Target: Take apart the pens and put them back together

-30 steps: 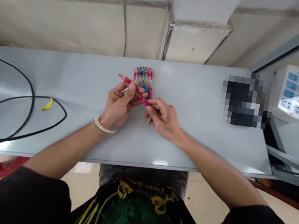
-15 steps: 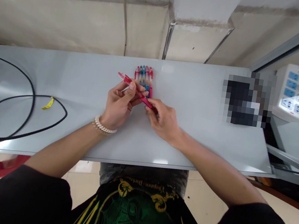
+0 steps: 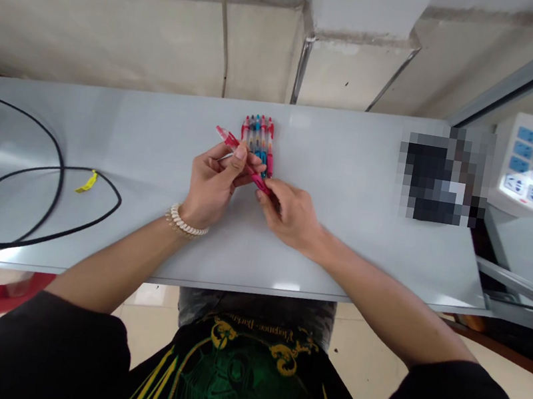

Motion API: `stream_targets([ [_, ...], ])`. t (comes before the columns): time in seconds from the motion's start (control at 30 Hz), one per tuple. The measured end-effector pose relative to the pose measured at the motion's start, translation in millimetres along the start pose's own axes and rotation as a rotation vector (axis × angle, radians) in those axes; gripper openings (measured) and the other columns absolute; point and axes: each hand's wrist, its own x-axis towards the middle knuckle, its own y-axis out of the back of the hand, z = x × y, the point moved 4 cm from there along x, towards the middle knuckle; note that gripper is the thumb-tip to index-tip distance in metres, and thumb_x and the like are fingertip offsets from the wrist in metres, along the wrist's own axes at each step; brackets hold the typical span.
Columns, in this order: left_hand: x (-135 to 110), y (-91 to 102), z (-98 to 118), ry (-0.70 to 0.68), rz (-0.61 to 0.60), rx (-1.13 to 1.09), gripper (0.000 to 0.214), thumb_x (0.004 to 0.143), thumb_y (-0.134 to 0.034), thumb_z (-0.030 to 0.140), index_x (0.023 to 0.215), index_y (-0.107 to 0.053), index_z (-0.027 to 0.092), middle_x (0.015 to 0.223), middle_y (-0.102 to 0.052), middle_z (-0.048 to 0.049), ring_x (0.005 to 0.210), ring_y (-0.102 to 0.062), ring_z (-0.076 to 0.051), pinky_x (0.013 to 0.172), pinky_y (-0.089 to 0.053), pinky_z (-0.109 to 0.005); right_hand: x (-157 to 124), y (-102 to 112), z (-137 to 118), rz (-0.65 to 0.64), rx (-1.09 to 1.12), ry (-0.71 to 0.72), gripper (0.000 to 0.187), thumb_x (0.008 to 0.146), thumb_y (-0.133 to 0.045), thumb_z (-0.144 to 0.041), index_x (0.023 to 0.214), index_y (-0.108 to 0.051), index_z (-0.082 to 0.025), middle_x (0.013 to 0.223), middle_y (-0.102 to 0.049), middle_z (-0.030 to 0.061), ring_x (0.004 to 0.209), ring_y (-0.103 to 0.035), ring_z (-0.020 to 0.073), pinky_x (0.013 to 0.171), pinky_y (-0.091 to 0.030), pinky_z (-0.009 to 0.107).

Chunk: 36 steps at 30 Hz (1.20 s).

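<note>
A red pen (image 3: 256, 176) with a clear tip section slants between my two hands over the grey table. My left hand (image 3: 216, 178), with a pale coiled band at the wrist, pinches the pen near its middle between thumb and fingers. At the pen's lower end, my right hand (image 3: 290, 213) is closed on it with thumb and forefinger. Just beyond the fingers, several pens (image 3: 258, 132) in red, blue and dark colours lie side by side on the table. Their near ends are partly hidden by my left hand.
A black cable (image 3: 57, 193) with a yellow tag (image 3: 88, 182) loops over the table (image 3: 361, 174) at left. A blurred dark object (image 3: 430, 185) lies at right, near a white power strip (image 3: 525, 166). The wall runs behind the table's far edge.
My right hand has shifted slightly left along the pen toward my left hand, and its fingers are straighter. The pen stays in both hands; the other pens have not moved.
</note>
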Motion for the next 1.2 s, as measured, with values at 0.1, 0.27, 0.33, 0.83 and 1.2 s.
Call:
stream_targets([
  [0.1,0.0,-0.6,-0.8,-0.008,-0.011,-0.006,0.042,0.083,-0.098,0.053,0.093,-0.074,0.021,0.085,-0.08,-0.0006,0.08,-0.08,-0.014,0.077,-0.068,-0.023,-1.5,-2.6,0.9,-0.016,-0.082,0.034,0.035,0.114,-0.041,-0.048,0.1,-0.06,-0.021,0.078,-0.065,0.0028,0.063,-0.049,0.0146,0.064,-0.035,0.03],
  [0.27,0.2,-1.5,0.6,-0.012,-0.027,0.008,0.037,0.09,-0.092,0.052,0.092,-0.071,0.021,0.084,-0.079,-0.0019,0.08,-0.081,-0.015,0.075,-0.067,-0.024,0.1,-1.2,-0.2,-0.054,0.094,-0.047,0.047,0.116,-0.04,-0.061,0.093,-0.056,-0.023,0.072,-0.065,0.0,0.06,-0.054,0.0129,0.064,-0.04,0.029],
  [0.33,0.4,-1.0,0.2,-0.001,-0.015,0.022,0.037,0.093,-0.089,0.054,0.092,-0.07,0.022,0.083,-0.079,-0.0019,0.077,-0.08,-0.015,0.07,-0.066,-0.024,0.5,-2.0,-0.6,-0.075,0.179,-0.085,0.052,0.114,-0.041,-0.067,0.09,-0.054,-0.023,0.069,-0.064,-0.001,0.059,-0.055,0.0122,0.062,-0.042,0.028],
  [0.83,2.6,3.0,3.4,-0.041,0.002,-0.014,0.05,0.081,-0.095,0.066,0.087,-0.067,0.026,0.081,-0.08,0.0017,0.073,-0.078,-0.016,0.066,-0.065,-0.026,0.5,-4.2,-1.8,-0.083,0.384,-0.143,0.052,0.108,-0.056,-0.072,0.114,-0.062,-0.021,0.065,-0.063,-0.0064,0.052,-0.055,0.0096,0.055,-0.043,0.024],
  [1.2,1.8,2.7,-0.5,-0.008,-0.036,-0.019,0.044,0.089,-0.087,0.069,0.091,-0.074,0.027,0.084,-0.08,-0.0008,0.073,-0.076,-0.018,0.068,-0.064,-0.032,-0.8,-6.2,0.6,-0.079,0.397,-0.119,0.045,0.109,-0.058,-0.067,0.115,-0.058,-0.022,0.065,-0.061,-0.0082,0.052,-0.055,0.0096,0.055,-0.043,0.026],
])
